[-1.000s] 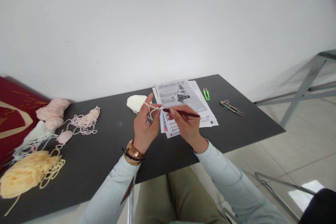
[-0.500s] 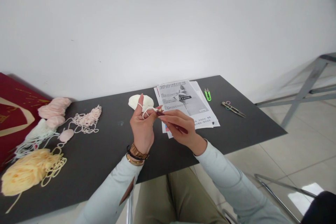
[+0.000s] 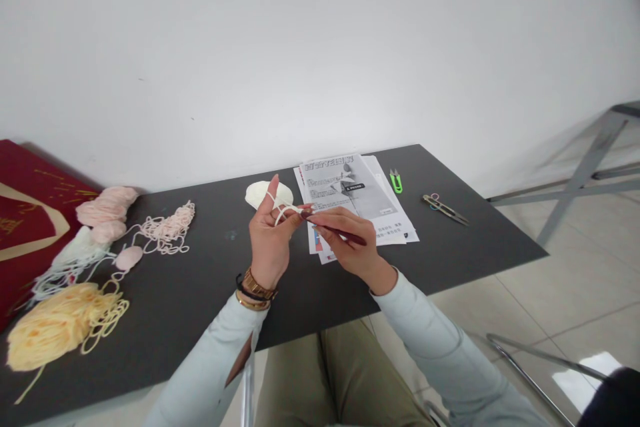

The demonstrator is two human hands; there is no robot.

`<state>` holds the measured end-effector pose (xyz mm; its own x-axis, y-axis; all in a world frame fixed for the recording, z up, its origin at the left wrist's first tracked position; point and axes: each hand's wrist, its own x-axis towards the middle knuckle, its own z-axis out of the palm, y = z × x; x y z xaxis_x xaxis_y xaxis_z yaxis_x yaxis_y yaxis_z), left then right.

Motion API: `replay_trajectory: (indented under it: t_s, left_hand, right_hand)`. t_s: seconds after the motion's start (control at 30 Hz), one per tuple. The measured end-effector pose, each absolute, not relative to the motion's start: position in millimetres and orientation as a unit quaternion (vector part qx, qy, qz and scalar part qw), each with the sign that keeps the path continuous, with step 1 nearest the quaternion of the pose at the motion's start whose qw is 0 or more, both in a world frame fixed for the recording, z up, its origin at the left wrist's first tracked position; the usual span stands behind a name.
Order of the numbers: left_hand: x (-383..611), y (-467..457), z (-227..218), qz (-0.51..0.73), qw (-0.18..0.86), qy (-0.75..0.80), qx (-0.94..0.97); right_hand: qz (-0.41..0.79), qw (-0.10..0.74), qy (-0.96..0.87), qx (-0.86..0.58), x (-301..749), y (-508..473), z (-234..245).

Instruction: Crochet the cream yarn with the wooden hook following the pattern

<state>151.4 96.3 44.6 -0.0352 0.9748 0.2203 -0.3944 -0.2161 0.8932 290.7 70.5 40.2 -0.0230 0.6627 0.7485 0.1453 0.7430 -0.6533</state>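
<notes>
My left hand (image 3: 270, 237) is raised over the dark table (image 3: 210, 293), palm toward me, with cream yarn (image 3: 278, 208) looped round the index finger and pinched by finger and thumb. My right hand (image 3: 347, 243) grips a dark red crochet hook (image 3: 336, 231) like a pencil. Its tip points left into the yarn at my left fingertips. Behind my left hand a cream ball of yarn (image 3: 261, 194) lies on the table.
Printed instruction sheets (image 3: 357, 203) lie behind my right hand. Green thread snips (image 3: 396, 181) and small scissors (image 3: 444, 207) rest to the right. Pink yarn (image 3: 167, 230), pink balls (image 3: 103, 212) and yellow yarn (image 3: 57, 327) lie at left, beside a red cloth (image 3: 25, 213). A white wall rises behind.
My right hand drew the hook in toward the left fingertips, dipped, then lifted a little. The left hand shifted slightly with the yarn loop.
</notes>
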Motion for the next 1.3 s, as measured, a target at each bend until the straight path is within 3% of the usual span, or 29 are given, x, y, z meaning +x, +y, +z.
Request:
replay_trajectory:
  t_s: [0.1,0.23,0.37,0.5,0.83,1.3]
  left_hand:
    - [149.6,96.9,46.5,0.639,0.554,0.312,0.434]
    - [148.7,97.1,47.3,0.633,0.588,0.305,0.400]
    - [150.2,95.9,47.4,0.660,0.495,0.341,0.450]
    - [151.7,95.6,46.8,0.663,0.417,0.376,0.496]
    - [147.6,101.1,43.2,0.643,0.440,0.385,0.495]
    - [141.0,100.2,49.5,0.574,0.575,0.332,0.479]
  right_hand:
    - [0.219,0.640,-0.677,-0.289,291.2,70.5,40.0]
    - [0.100,0.596,-0.756,-0.252,294.3,71.0,31.6]
    - [0.036,0.550,-0.793,-0.257,294.8,70.0,27.3]
    - [0.073,0.602,-0.747,-0.273,289.5,68.2,30.2]
    - [0.318,0.709,-0.514,-0.363,287.6,74.1,36.9]
    - [0.280,0.691,-0.544,-0.385,305.8,77.7,43.2]
